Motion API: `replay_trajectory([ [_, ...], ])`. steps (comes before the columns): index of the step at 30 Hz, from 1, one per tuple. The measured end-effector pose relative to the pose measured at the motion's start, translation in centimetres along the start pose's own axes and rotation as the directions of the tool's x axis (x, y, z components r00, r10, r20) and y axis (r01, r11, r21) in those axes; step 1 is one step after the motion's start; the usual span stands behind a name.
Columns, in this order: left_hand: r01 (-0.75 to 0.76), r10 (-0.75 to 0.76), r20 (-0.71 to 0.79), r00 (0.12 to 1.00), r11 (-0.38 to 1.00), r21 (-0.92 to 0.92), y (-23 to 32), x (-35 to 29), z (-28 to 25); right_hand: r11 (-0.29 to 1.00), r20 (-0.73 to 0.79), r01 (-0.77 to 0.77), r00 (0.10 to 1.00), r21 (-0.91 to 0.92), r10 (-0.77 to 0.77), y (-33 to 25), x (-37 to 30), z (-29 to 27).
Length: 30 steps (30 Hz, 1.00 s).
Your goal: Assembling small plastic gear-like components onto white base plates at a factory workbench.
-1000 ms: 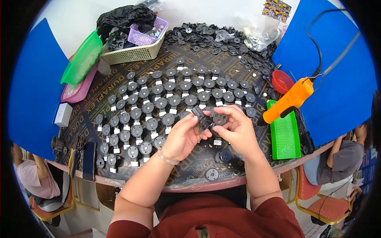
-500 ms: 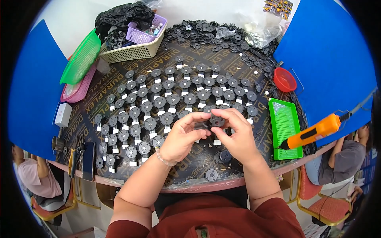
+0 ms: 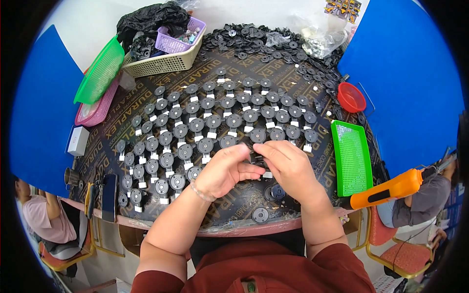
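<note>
Closest in, both hands meet at the near edge of the dark printed tabletop (image 3: 146,105). The left hand (image 3: 225,171) curls in from the left, its fingers pressed onto a small black plastic disc part (image 3: 256,157), and the right hand (image 3: 288,168) closes on it from the other side, fingertips pinching the same piece. The part sits between the two hands, just above the tabletop and in front of the laid-out rows; most of it is covered, so how it is seated cannot be told.

Just past the wrists lie a few loose black round discs (image 3: 260,214), not yet paired with anything. Beyond the hands, the rows of finished-looking black disc assemblies with white blocks (image 3: 205,124) fill the middle of the board, many already set out in lines. Farther still, a big heap of loose black washers (image 3: 273,41) is banked along the far edge, so by my reckoning plenty remains to assemble.

Off to the right sits a green mesh plastic tray (image 3: 351,157) with a small red bowl (image 3: 351,96) beyond it.

And the change: the orange power screwdriver (image 3: 388,188), which hung over the green tray a second ago, has swung down to the lower right, clear of it. The hands have barely shifted.
</note>
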<state>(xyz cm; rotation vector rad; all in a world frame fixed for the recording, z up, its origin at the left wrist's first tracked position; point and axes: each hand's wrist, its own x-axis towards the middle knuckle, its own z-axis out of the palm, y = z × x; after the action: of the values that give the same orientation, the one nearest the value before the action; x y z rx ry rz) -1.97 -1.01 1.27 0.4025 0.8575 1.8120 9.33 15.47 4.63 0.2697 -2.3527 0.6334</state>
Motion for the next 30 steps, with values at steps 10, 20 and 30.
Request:
replay_trajectory([
  [10, -0.080, 0.077, -0.059, 0.995, 0.995, -0.052, 0.1, 0.1, 0.5, 0.992, -0.067, -0.097, 0.992, 0.081, 0.103, -1.3, 0.1, -0.3],
  [20, -0.101, 0.111, 0.045, 0.993, 0.979, -0.175, -0.2, -0.1, 1.1, 0.875, -0.086, -0.251, 0.946, 0.413, 0.312, -0.3, -0.2, -0.1],
  [30, -0.058, 0.089, 0.117, 0.989, 0.968, -0.246, -1.6, -0.2, -0.4, 0.881, -0.065, -0.237, 0.956, 0.409, 0.287, -0.5, 0.0, 0.2],
])
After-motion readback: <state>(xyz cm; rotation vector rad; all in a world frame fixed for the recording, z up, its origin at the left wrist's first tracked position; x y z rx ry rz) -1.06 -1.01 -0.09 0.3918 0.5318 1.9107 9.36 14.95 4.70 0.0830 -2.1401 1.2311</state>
